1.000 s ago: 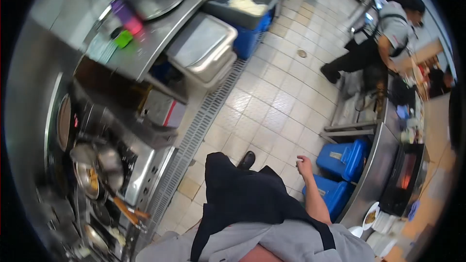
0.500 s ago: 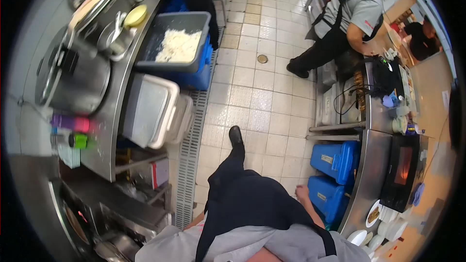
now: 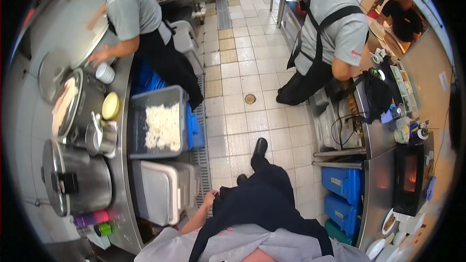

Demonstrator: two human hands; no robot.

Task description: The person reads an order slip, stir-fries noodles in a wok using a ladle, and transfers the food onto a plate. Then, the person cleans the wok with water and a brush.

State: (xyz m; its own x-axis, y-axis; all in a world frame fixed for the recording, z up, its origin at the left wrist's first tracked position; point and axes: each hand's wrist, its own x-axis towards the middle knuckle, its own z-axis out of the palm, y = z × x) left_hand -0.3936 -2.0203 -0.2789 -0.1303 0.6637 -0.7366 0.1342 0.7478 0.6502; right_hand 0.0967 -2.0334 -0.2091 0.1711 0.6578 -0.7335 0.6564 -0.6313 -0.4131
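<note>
My left hand (image 3: 210,199) hangs beside the left edge of my black apron (image 3: 252,201), its fingers curled in. Whether anything is in them is too small to make out. Nearest to it on the left is a lidded pale plastic bin (image 3: 170,191) under the steel counter. My right hand is out of sight, on the far side of my body. One black shoe (image 3: 260,150) of mine is stretched forward on the tiled floor (image 3: 238,126). A grey tub (image 3: 138,138) with white, crumbly food (image 3: 162,127) stands ahead on the left, on a blue container.
Big steel pots (image 3: 80,179), a yellow bowl (image 3: 111,105) and white cups line the left counter (image 3: 124,204). One co-worker (image 3: 131,14) reaches over it; another (image 3: 330,34) works at the right counter. Blue bins (image 3: 342,184) sit below a microwave (image 3: 410,174). A floor drain (image 3: 250,99) lies ahead.
My view has moved forward along the aisle and turned left. My left hand has swung forward into sight, while my right hand has gone out of view. The left co-worker now shows more fully.
</note>
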